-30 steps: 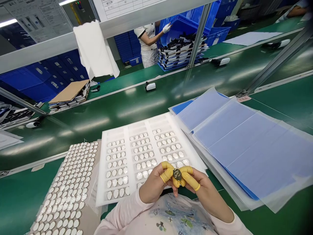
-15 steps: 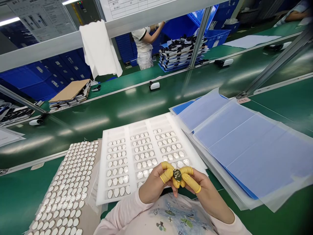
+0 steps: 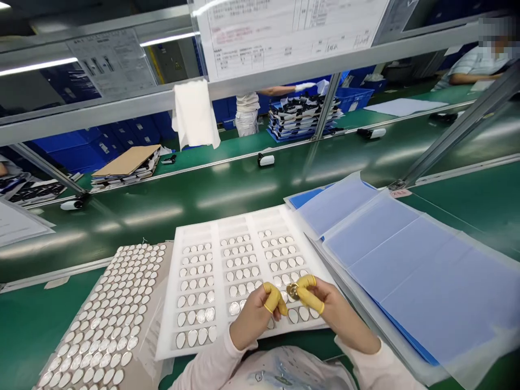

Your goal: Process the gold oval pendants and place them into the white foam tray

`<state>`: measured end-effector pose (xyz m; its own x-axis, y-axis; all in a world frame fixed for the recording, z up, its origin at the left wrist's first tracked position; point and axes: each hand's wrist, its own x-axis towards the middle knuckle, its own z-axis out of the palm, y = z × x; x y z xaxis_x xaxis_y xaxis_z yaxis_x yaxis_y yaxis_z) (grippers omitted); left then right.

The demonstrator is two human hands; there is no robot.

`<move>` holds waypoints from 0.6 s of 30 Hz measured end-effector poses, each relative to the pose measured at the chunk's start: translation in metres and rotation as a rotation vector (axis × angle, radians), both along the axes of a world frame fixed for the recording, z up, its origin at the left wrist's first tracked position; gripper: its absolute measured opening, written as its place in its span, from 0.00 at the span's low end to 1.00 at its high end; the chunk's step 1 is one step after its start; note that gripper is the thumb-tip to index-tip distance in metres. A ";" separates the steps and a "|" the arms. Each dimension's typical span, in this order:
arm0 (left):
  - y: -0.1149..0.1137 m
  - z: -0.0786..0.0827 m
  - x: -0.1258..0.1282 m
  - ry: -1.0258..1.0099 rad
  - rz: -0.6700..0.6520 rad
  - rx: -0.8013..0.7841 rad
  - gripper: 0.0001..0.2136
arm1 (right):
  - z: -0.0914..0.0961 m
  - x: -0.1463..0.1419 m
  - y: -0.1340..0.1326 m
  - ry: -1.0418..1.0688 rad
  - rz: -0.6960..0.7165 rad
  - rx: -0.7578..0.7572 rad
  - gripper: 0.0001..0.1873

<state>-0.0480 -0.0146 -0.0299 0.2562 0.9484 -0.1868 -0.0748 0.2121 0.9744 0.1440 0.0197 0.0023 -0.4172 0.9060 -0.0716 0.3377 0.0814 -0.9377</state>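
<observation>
Since the last frame the hands have parted and sit lower. I log, from the left: green bench (image 3: pixel 49 325), packed silver ovals (image 3: pixel 101 314) on a backing sheet, then the white foam tray (image 3: pixel 244 254), rows part-filled. Left hand (image 3: pixel 254 322): yellow-capped fingers (image 3: pixel 274 298) curled, contact with the piece unclear. Gold oval piece (image 3: pixel 292 291) pinched by right hand (image 3: pixel 331 314) fingers (image 3: pixel 311 295), over the tray's near rows. Clear plastic sheets (image 3: pixel 414 271) on blue lie against the tray's right edge, leaving little room there.

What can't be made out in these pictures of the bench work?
Head view only:
- Small gold piece: face blurred, partly hidden by yellow finger cots.
- White foam tray: pockets beneath the left hand and right hand covered by them.
- Printed sheet: text too small.
- Far co-worker: upper body hidden by the rail.
</observation>
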 end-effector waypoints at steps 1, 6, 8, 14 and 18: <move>0.002 -0.010 -0.001 0.083 0.038 0.013 0.21 | -0.002 0.002 0.016 -0.124 -0.015 0.071 0.21; 0.004 -0.054 -0.001 0.245 0.126 0.003 0.13 | -0.011 -0.007 0.110 -0.540 -0.095 0.248 0.12; 0.003 -0.060 0.001 0.226 0.142 -0.004 0.10 | -0.014 -0.018 0.140 -0.699 -0.068 0.284 0.13; 0.004 -0.057 0.003 0.150 0.135 -0.006 0.12 | -0.026 -0.050 0.177 -0.993 0.073 0.346 0.19; 0.005 -0.052 0.004 0.159 0.126 -0.019 0.14 | -0.029 -0.058 0.181 -1.060 0.125 0.344 0.19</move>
